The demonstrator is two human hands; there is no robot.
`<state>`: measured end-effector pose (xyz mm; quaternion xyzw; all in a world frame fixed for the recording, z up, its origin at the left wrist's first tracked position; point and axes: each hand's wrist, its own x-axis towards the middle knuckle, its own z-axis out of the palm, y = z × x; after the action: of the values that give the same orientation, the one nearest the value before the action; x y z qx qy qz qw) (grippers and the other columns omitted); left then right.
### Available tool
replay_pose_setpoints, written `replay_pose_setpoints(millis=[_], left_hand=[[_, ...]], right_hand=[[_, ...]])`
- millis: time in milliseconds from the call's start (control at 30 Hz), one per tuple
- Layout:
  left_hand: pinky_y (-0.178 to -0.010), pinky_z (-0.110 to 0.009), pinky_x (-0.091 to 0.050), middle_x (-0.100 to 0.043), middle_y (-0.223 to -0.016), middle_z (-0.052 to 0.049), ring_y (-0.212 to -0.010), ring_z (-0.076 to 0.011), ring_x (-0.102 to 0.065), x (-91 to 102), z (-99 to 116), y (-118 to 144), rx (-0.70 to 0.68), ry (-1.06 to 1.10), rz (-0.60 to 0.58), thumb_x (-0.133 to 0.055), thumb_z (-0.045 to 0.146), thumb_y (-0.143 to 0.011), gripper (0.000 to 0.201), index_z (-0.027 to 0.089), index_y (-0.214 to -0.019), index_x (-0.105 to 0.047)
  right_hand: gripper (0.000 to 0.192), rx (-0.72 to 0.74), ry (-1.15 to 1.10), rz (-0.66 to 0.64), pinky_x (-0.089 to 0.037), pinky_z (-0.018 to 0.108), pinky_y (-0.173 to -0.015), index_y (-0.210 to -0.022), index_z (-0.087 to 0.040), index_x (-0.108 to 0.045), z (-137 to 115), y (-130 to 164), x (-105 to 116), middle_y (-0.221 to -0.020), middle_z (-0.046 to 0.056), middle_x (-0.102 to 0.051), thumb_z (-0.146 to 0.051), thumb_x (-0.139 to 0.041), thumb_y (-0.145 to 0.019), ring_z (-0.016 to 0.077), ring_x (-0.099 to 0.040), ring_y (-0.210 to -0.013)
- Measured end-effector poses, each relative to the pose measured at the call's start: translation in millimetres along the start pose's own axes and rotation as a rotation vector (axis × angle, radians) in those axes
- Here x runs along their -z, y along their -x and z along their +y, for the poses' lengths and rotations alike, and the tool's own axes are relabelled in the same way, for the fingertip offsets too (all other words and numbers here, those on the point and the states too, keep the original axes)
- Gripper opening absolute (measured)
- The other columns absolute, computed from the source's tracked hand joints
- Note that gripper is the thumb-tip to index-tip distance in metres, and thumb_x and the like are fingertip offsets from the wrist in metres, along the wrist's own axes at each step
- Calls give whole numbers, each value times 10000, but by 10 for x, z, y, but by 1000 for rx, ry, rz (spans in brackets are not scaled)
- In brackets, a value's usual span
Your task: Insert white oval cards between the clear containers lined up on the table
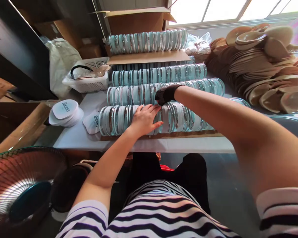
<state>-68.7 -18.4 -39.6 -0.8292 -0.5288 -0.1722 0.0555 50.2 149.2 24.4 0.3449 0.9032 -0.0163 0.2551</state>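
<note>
Glassy discs [116, 120] under spread, empty left fingers [147, 108] look stiff, slick, fragile, best held by edges; what curled right fingers [161, 96] hold is unclear.

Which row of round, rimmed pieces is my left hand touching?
The front row, closest to your lap; your bare left hand rests on it, not the rows behind.

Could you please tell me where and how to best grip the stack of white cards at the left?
I would probably grip the stack of white cards by its outer edge, at the near and far sides together, coming from above with the left hand. The cards lie flat but overlap unevenly, so pinching only the top one could leave the others behind.
</note>
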Motion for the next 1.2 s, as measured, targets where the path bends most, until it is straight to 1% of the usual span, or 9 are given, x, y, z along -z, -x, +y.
replay_pose_setpoints(millis=[167,333,467,600,700,867,1000,1100,1200], left_hand=[[-1173,-482,-266,-503,-1506,-100,-1411,-264,-415,26,9,-1,36,10,-9,-549,452,-924,597,195,-1455,-457],[-1174,-494,-265,-479,-1525,-101,-1405,-271,-417,32,-3,2,9,42,-28,-574,488,-916,628,204,-1460,-443],[-1184,-514,-251,-472,-1528,-115,-1417,-283,-399,34,-39,1,3,54,-56,-578,511,-915,658,198,-1473,-427],[-1195,-536,-241,-437,-1550,-129,-1441,-299,-366,97,-5,15,11,48,-98,-606,495,-903,692,184,-1488,-405],[-1200,-577,-226,-360,-1593,-144,-1483,-317,-297,144,111,-26,13,50,-105,-604,465,-909,706,172,-1508,-373],[-1212,-569,-216,-337,-1605,-140,-1502,-300,-271,63,334,-254,-83,65,-86,-566,476,-928,704,167,-1524,-354],[-1195,-527,-275,-425,-1562,-102,-1445,-277,-388,-69,396,-358,-97,29,-80,-572,493,-917,683,184,-1501,-400],[-1188,-514,-280,-426,-1560,-104,-1444,-280,-389,-103,393,-336,-115,-10,-69,-574,496,-911,694,171,-1500,-405],[-1186,-508,-282,-407,-1571,-103,-1453,-277,-374,-102,381,-315,-120,-45,-69,-562,513,-912,721,154,-1512,-385]], right_hand=[[252,-53,81,269,-374,286,-666,-974,-168,-739,-136,433,-71,-927,69,-726,-258,-585,-798,199,-623,-816],[313,-203,-125,588,-341,310,-615,-937,-199,-733,-489,1095,-906,-890,85,-743,-355,-468,-874,225,-649,-763],[345,-168,-224,564,-415,348,-683,-1000,-253,-754,-962,1193,-1701,-936,92,-759,-369,-438,-925,261,-677,-839],[404,-192,-272,536,-456,390,-771,-1108,-266,-754,-1151,1155,-1991,-1047,112,-751,-374,-392,-965,292,-682,-952],[412,-136,-313,545,-454,358,-738,-1073,-256,-763,-928,1276,-1793,-974,103,-760,-462,-425,-958,269,-684,-862],[380,-342,-230,719,-434,299,-723,-1068,-177,-737,13,1229,-1004,-1048,128,-736,-344,-414,-961,234,-672,-902],[226,-139,-254,205,-438,249,-714,-936,-137,-752,550,731,-519,-935,82,-742,-199,-544,-873,162,-634,-793],[219,-50,-342,18,-431,227,-683,-965,-106,-741,628,418,-344,-824,33,-711,-119,-556,-849,100,-555,-666],[202,-129,-330,-158,-409,250,-613,-941,-92,-736,595,276,-219,-626,-21,-603,-187,-571,-874,96,-477,-553]])
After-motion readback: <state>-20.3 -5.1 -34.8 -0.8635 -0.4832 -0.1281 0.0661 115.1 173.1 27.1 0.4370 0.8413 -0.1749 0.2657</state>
